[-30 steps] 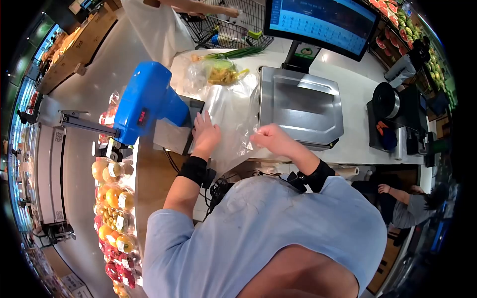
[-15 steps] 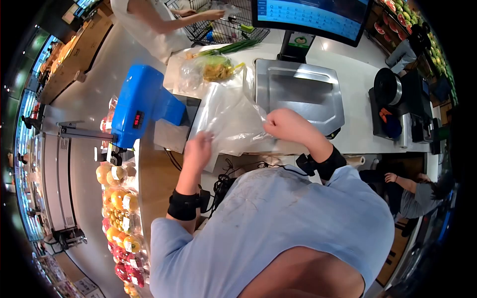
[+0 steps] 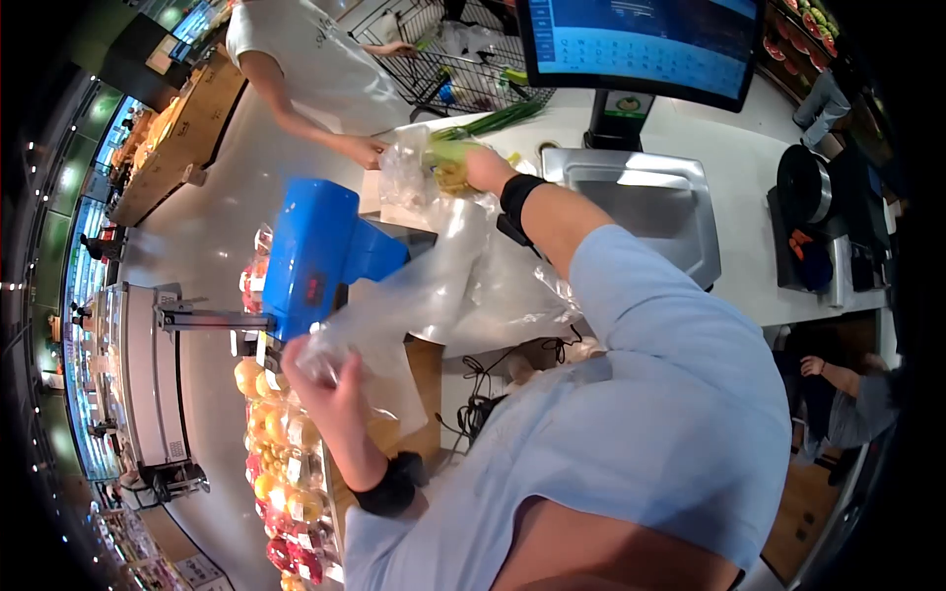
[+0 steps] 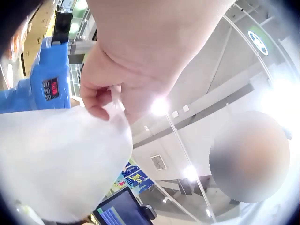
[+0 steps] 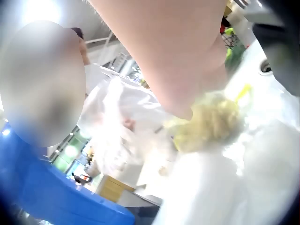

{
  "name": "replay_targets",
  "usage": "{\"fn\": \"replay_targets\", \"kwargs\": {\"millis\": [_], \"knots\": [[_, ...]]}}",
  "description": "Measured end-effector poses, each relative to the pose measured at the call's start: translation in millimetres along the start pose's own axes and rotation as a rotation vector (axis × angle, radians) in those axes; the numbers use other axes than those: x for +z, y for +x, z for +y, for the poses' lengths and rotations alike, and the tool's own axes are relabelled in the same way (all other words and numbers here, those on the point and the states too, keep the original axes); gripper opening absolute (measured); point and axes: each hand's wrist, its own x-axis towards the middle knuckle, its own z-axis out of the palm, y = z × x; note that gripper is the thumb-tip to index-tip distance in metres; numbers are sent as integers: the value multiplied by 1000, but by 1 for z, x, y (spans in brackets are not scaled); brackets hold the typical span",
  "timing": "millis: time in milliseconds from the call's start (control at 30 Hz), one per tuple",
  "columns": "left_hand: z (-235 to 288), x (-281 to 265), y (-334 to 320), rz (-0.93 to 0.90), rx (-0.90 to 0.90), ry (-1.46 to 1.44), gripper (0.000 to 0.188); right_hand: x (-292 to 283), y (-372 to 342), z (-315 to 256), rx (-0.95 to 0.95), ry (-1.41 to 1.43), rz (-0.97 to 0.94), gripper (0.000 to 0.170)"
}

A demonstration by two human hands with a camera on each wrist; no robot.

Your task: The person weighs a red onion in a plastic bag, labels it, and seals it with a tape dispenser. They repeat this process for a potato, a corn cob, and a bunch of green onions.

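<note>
Held well apart are the two hands. Between the left hand's (image 3: 325, 382) thumb and fingers, clear plastic film (image 4: 61, 159) is pinched, apparently so that it is kept drawn out and under control. Beyond it and across, the right hand (image 3: 490, 169) is set against a yellow-green vegetable bundle (image 3: 451, 177), perhaps to steady it; its fingers are hidden, so a grip cannot be told. Left of the right hand, crinkled clear plastic (image 3: 404, 163) is reached by another person (image 3: 315, 79); whether the bundle is enclosed is unclear. Farther beyond, plastic-wrapped goods are contained in a wire shopping cart (image 3: 493, 71).
</note>
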Motion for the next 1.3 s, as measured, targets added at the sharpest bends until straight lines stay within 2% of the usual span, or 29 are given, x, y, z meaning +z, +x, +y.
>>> {"fn": "replay_targets", "kwargs": {"millis": [33, 67, 100, 133, 200, 233, 267, 333, 367, 433, 467, 500, 633, 700, 733, 800, 833, 867, 933, 1000, 1033, 1067, 1133, 1167, 1200, 1267, 1300], "knots": [[6, -2, -6, 6, 10, 6, 46, -17, -11, -16, 151, -50, -125, 21], [10, -2, -14, -32, -56, -55, 55, -20, -18, -24, 193, -85, -113, 27], [11, -5, -19, -72, -125, -114, 65, -19, -18, -22, 165, -93, -143, 29], [3, -11, -23, -70, -127, -105, 65, -16, -19, -20, 137, -100, -179, 32], [-19, -18, -31, -132, -249, -203, 68, -12, -23, -23, 120, -130, -147, 33], [-27, -19, -35, -107, -315, -331, 64, -9, -25, -23, 88, -153, -88, 40], [-32, -20, -38, -97, -329, -332, 64, -8, -25, -22, 53, -180, -22, 47], [-41, -23, -40, -139, -539, -544, 51, -4, -29, -25, 84, -154, -99, 45], [-47, -24, -43, -125, -561, -534, 36, 5, -30, -23, 86, -219, -104, 45], [-59, -28, -43, -186, -578, -488, 32, 16, -26, -18, 92, -282, -101, 44], [-58, -27, -40, -249, -596, -442, 29, 14, -22, -17, 110, -189, -187, 41], [-56, -27, -40, -236, -630, -427, 25, 12, -21, -15, 127, -96, -274, 39], [-45, -25, -39, -202, -621, -336, 19, -9, -19, -23, 184, -36, -296, 34], [-43, -32, -32, -265, -584, -27, 12, -18, -12, -22, 215, 246, -287, 33], [-34, -20, -31, -181, -505, -4, 14, -33, -12, -32, 206, 240, -293, 33], [-27, -19, -25, -138, -505, 38, 20, -77, -12, -52, 216, 484, -220, 38], [-25, -17, -21, -116, -515, 57, 26, -104, -17, -64, 231, 449, -206, 36], [-35, -23, -17, -150, -454, 50, 26, -121, -26, -68, 231, 440, -203, 36], [-25, -20, -9, -212, -172, 491, 15, -153, -54, -69, 225, 896, -165, 31], [-31, -9, -6, -110, -69, 342, 24, -217, -106, -75, 273, 928, -178, 30], [-16, -3, -6, -135, -252, 353, 36, -241, -133, -71, 311, 972, -199, 28], [-15, 0, -7, -168, -252, 345, 36, -255, -159, -60, 338, 960, -179, 28], [-16, 7, -4, -190, -121, 388, 36, -284, -203, -33, 382, 750, -105, 28], [-16, 12, -4, -219, -110, 373, 38, -292, -220, -16, 408, 737, -90, 28], [-19, 11, -2, -293, -187, 389, 37, -295, -234, 5, 441, 668, -112, 29], [-20, 22, -4, -310, -189, 271, 34, -296, -257, 36, 486, 593, -128, 30], [-15, 26, -5, -345, -230, 358, 31, -295, -263, 48, 512, 566, -152, 30]]}}
